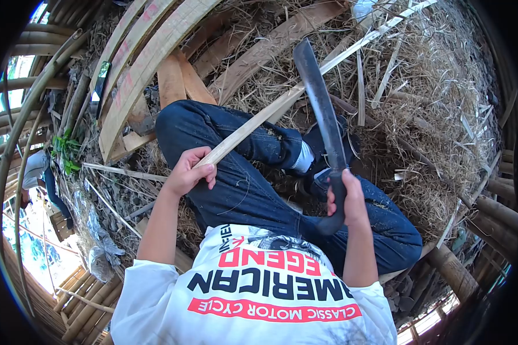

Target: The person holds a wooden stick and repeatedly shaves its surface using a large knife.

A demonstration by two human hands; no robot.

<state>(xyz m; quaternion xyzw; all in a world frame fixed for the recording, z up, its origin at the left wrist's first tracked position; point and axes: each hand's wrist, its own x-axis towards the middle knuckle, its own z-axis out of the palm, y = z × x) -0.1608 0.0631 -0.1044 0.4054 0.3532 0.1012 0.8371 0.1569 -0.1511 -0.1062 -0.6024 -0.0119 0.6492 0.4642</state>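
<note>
My left hand (191,172) is closed round the near end of a long, pale wooden strip (253,125), which slants up to the right over my knee. In my right hand (349,198) is the black handle of a machete (322,106). Its long dark blade points up and away, tip at the top. The blade crosses the strip at its middle; whether they touch I cannot tell. Both hands are above my crossed legs in dark jeans (253,187).
Curved planks (155,60) with pink marks lean at the upper left, a phone (101,81) near them. Shavings (431,86) cover the ground ahead and right. Plastic (102,253) lies left, bamboo poles (498,215) right. Another person's legs (54,192) show at the far left.
</note>
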